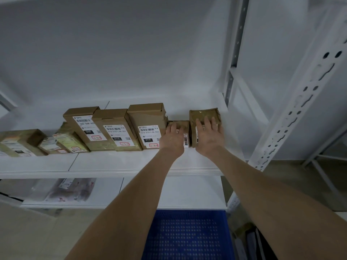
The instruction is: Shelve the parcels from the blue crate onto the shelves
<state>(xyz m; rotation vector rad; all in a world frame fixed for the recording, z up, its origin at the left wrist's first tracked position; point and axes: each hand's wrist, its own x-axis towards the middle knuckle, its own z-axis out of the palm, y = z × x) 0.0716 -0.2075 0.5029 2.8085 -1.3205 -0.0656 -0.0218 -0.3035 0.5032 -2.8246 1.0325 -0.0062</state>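
A row of brown cardboard parcels stands on a white shelf (120,162). At its right end are a small low parcel (185,128) and a taller taped parcel (203,114). My left hand (173,138) lies on the front of the small parcel, fingers reaching over its top. My right hand (208,135) lies flat on the front of the taller parcel with straight spread fingers. Below, the blue crate (187,235) sits on the floor, and its perforated bottom shows no parcels.
Three labelled boxes (116,128) stand left of my hands, with smaller taped parcels (22,141) further left. A lower shelf holds a clear bagged packet (71,190). The white perforated rack upright (293,117) rises close on the right.
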